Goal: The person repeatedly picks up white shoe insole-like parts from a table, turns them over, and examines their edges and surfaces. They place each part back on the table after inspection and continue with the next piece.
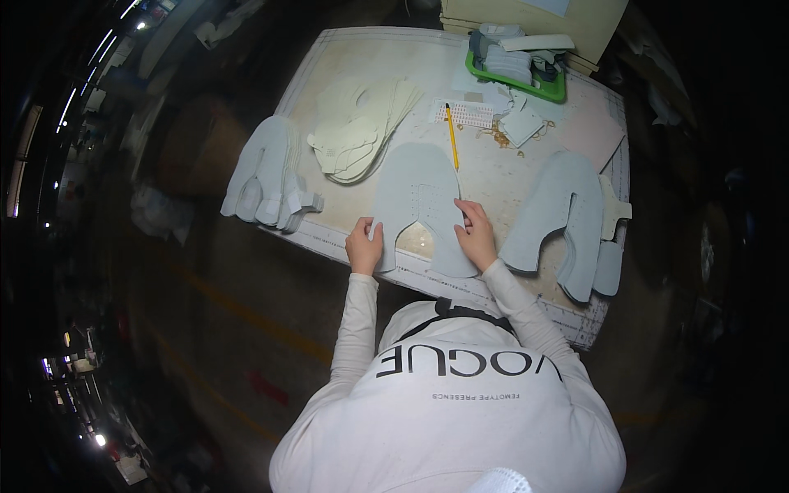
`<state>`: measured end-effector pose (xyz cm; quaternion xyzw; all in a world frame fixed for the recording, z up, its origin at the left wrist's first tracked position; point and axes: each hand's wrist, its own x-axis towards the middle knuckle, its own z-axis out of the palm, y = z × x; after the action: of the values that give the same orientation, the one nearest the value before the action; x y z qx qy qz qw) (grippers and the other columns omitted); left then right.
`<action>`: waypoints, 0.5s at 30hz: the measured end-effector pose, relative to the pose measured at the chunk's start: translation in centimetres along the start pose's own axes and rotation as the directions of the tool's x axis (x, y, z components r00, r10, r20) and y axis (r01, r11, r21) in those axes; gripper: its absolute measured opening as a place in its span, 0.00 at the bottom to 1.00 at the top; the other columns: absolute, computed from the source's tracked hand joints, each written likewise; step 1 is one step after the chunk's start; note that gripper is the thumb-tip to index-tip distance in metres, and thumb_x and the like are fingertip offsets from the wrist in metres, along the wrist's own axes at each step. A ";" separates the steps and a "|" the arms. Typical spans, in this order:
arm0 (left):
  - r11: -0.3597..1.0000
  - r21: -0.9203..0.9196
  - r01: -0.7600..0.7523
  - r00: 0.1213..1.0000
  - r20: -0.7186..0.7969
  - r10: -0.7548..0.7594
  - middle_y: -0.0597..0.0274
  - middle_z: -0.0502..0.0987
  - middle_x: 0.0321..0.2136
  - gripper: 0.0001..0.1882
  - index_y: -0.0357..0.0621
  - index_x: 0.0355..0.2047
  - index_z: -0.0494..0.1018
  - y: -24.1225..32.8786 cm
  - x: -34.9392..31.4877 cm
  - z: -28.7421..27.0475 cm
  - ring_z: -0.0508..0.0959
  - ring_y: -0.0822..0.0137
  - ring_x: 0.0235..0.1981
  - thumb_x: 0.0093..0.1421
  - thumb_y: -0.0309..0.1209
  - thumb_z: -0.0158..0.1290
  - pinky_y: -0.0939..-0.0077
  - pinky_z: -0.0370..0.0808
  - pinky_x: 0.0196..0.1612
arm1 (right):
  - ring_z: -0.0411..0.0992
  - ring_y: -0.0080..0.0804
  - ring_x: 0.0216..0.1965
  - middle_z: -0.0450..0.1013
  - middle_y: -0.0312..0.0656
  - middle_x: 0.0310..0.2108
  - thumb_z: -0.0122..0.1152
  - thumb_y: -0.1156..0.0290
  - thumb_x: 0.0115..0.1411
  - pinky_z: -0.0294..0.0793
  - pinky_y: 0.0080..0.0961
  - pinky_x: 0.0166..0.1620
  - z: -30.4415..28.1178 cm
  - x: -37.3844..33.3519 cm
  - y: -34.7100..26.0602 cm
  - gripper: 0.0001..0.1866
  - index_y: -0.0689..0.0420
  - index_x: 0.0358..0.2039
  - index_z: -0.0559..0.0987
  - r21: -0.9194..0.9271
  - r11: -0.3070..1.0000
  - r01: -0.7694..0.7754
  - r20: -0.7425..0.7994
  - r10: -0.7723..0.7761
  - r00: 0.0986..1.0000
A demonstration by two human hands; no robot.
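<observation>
A pale grey-blue, horseshoe-shaped shoe-upper piece [411, 177] lies flat in front of me, its split legs toward the table's near edge. Rows of small holes run down its middle on both sides of the notch. My left hand [364, 245] is closed on the edge of its left leg, thumb on top. On the opposite leg, my right hand [477, 234] grips the outer edge between thumb and fingers. The undersides of the fingers are hidden. To the right rests a stack of similar grey-blue pieces [542, 201].
On the table [329, 62], a fanned stack of grey-blue pieces [267, 168] sits at the left edge. Cream pieces [353, 144] lie behind it. A yellow pencil [453, 140], a printed card [472, 113] and a green basket [526, 86] of cut parts are farther back.
</observation>
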<state>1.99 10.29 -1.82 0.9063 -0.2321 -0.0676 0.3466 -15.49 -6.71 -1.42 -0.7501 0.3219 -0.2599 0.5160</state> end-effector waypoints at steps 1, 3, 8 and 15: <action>1.000 -0.025 0.016 1.000 0.014 -0.016 0.55 0.75 0.22 0.14 0.42 0.34 0.74 -0.3 0.3 -0.5 0.75 0.56 0.25 0.51 0.37 0.58 0.65 0.71 0.31 | 0.67 0.33 0.32 0.67 0.41 0.44 0.55 0.86 0.43 0.70 0.21 0.37 0.4 0.4 -0.1 0.29 0.56 0.50 0.72 0.016 1.000 -0.020 0.021 0.020 1.000; 0.999 -0.006 0.050 0.998 0.045 -0.049 0.56 0.74 0.22 0.13 0.46 0.37 0.74 -0.6 0.5 -1.2 0.75 0.56 0.25 0.52 0.36 0.57 0.64 0.71 0.32 | 0.66 0.33 0.29 0.68 0.41 0.44 0.56 0.85 0.43 0.70 0.21 0.37 1.0 1.0 -0.1 0.28 0.57 0.48 0.73 0.056 0.997 -0.043 0.048 0.041 0.998; 0.994 0.094 -0.055 0.996 -0.059 0.061 0.56 0.74 0.27 0.16 0.47 0.42 0.72 -1.2 -0.5 -0.8 0.75 0.57 0.29 0.52 0.31 0.56 0.65 0.71 0.34 | 0.67 0.35 0.37 0.66 0.43 0.45 0.56 0.84 0.43 0.71 0.24 0.39 1.9 1.0 0.8 0.29 0.56 0.50 0.72 -0.043 0.999 0.030 0.004 -0.029 1.000; 0.981 -0.172 -0.094 0.993 -0.091 0.079 0.59 0.74 0.26 0.17 0.43 0.44 0.72 -2.0 -0.6 -0.2 0.74 0.66 0.27 0.52 0.28 0.55 0.72 0.73 0.37 | 0.68 0.38 0.45 0.65 0.45 0.46 0.56 0.81 0.47 0.73 0.24 0.41 1.9 -0.4 0.5 0.28 0.53 0.52 0.70 0.064 0.998 -0.001 -0.074 0.006 0.997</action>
<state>2.24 12.04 -3.01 0.8632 -0.2496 -0.0349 0.4374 -14.49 -5.39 -2.49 -0.7226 0.3335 -0.2967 0.5278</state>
